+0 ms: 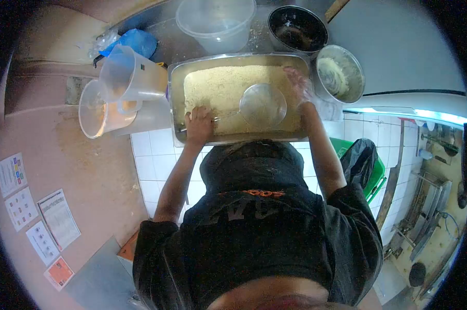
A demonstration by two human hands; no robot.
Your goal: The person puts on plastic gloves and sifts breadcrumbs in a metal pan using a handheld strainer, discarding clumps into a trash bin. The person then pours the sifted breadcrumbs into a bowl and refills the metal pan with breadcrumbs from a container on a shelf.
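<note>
A large metal tray [238,138] holds a layer of pale, crumbly powder [218,82]. A round fine-mesh sieve [263,106] is over the powder, right of the tray's middle. Its thin handle runs left to my left hand [198,124], which is closed around the end near the tray's front left. My right hand [299,85] is at the right side of the tray, at the edge of the powder. That hand is partly blurred; its fingers look stretched out and dusted, with nothing visible in them.
Clear plastic jugs [122,72] stand left of the tray. Behind it are a translucent tub [218,36] and a black pot [298,30]. A metal bowl with pale residue [339,74] sits at the right. A green bin [377,178] with a black liner stands lower right.
</note>
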